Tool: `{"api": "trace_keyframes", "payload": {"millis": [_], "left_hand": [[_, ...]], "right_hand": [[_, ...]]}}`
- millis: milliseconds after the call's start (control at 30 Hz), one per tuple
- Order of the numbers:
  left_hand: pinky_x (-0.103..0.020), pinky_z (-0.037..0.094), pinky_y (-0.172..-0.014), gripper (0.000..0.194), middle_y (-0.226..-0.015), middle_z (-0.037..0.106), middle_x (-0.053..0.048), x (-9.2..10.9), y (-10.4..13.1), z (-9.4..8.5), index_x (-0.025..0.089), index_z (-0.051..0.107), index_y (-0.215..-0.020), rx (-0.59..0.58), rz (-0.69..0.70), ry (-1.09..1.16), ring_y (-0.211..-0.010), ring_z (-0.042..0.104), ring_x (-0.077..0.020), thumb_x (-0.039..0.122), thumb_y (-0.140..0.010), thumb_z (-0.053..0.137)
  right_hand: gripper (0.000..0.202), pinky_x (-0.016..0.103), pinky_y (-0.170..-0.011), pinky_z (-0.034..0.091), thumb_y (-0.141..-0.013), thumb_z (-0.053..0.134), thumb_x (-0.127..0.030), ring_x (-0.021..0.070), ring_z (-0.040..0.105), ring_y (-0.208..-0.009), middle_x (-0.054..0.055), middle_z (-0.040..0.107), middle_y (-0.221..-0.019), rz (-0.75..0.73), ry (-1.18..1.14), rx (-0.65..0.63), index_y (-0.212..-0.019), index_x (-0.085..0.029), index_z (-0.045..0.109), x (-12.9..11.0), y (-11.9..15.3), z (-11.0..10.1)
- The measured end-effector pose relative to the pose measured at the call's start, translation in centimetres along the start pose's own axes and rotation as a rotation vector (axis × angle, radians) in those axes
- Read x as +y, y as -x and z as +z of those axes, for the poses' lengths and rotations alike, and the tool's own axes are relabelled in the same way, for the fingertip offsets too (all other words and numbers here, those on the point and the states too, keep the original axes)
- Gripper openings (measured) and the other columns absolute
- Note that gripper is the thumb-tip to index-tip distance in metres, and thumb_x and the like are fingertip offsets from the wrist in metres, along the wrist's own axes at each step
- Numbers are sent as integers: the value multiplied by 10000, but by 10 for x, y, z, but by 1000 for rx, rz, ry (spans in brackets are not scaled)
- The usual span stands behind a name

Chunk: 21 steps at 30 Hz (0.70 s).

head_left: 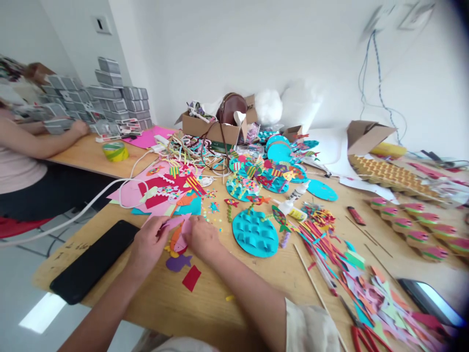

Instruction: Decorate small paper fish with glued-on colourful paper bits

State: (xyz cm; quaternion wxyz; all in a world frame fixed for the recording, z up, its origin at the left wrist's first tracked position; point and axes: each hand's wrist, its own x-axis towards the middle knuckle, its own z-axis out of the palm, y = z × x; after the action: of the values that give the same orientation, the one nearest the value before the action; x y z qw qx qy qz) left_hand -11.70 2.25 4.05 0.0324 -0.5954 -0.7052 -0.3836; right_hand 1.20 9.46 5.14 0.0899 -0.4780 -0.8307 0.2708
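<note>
My left hand (149, 240) is closed on a piece of pink paper (179, 221). My right hand (202, 238) pinches the right side of the same pink paper; its fingertips are partly hidden. Between the hands, an orange paper fish (174, 243) shows against the pink; whether it is stuck to it I cannot tell. Just below lie a purple paper fish (177, 263) and a red paper scrap (191, 278) on the wooden table (220, 303). To the right of my right hand sits a blue paper oval with raised loops (255, 233).
A black phone (94, 261) lies at left. Glue bottles (295, 211), paper strips (318, 239), red-handled scissors (361, 332) and a second phone (432, 300) are at right. Decorated blue ovals (240, 189) stand behind. A co-worker's hand (78, 128) rests near grey boxes.
</note>
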Motion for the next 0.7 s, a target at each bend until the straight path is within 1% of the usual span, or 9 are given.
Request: {"api": "trace_keyframes", "payload": {"millis": [100, 167, 300, 400, 467, 533, 633, 700], "left_hand": [[-247, 472, -624, 227, -739, 644, -35, 0, 2, 0, 184, 573, -822, 6, 25, 32, -660, 601, -165, 338, -809, 408], [-248, 474, -632, 231, -744, 651, -34, -1, 3, 1, 185, 568, -826, 8, 13, 55, -672, 611, -167, 358, -810, 417], [-246, 478, -660, 246, -783, 667, -42, -1, 4, 1, 188, 563, -855, -19, -67, 86, -709, 631, -171, 387, -804, 427], [-244, 478, -654, 247, -788, 677, -35, 0, 4, 0, 203, 559, -858, -59, -147, 82, -702, 633, -171, 402, -795, 427], [-239, 474, -641, 242, -782, 679, -25, 1, 5, -1, 212, 552, -848, -74, -179, 79, -687, 633, -167, 408, -790, 423], [-228, 468, -634, 231, -780, 678, -21, 2, 5, -2, 213, 540, -845, -80, -189, 78, -686, 637, -163, 399, -791, 415], [-226, 446, -584, 213, -739, 668, -21, 2, 5, -2, 209, 526, -821, -80, -207, 2, -655, 637, -169, 385, -782, 412], [-227, 426, -550, 206, -714, 656, -19, 1, 5, -1, 210, 518, -801, -101, -213, -46, -618, 628, -169, 384, -776, 412]], "right_hand": [[291, 375, -691, 454, -752, 546, -210, 286, 608, -880, 168, 593, -1037, 17, 36, 6, -1027, -116, 561, -2, -3, 2], [277, 362, -681, 452, -753, 536, -195, 270, 608, -871, 158, 584, -1040, 21, 38, 10, -1022, -131, 552, -1, -5, 2], [253, 331, -670, 435, -749, 535, -177, 243, 601, -851, 147, 578, -1036, -1, 8, 19, -1002, -168, 549, 1, -6, 4], [218, 336, -655, 413, -777, 492, -174, 251, 596, -835, 166, 589, -1018, -18, -26, 38, -984, -162, 558, 3, -8, 6], [181, 332, -640, 399, -792, 464, -183, 252, 595, -810, 155, 622, -944, -20, -54, 38, -925, -161, 585, 5, -9, 5], [155, 308, -622, 384, -793, 461, -198, 232, 593, -769, 114, 647, -826, -18, -86, 25, -813, -178, 613, 8, -11, 2], [194, 268, -583, 358, -782, 465, -202, 184, 575, -693, 52, 631, -682, -26, -150, -3, -652, -194, 610, 11, -13, -2], [188, 251, -556, 345, -759, 483, -185, 163, 555, -650, 28, 611, -638, -37, -206, -28, -612, -192, 599, 13, -14, -3]]}}
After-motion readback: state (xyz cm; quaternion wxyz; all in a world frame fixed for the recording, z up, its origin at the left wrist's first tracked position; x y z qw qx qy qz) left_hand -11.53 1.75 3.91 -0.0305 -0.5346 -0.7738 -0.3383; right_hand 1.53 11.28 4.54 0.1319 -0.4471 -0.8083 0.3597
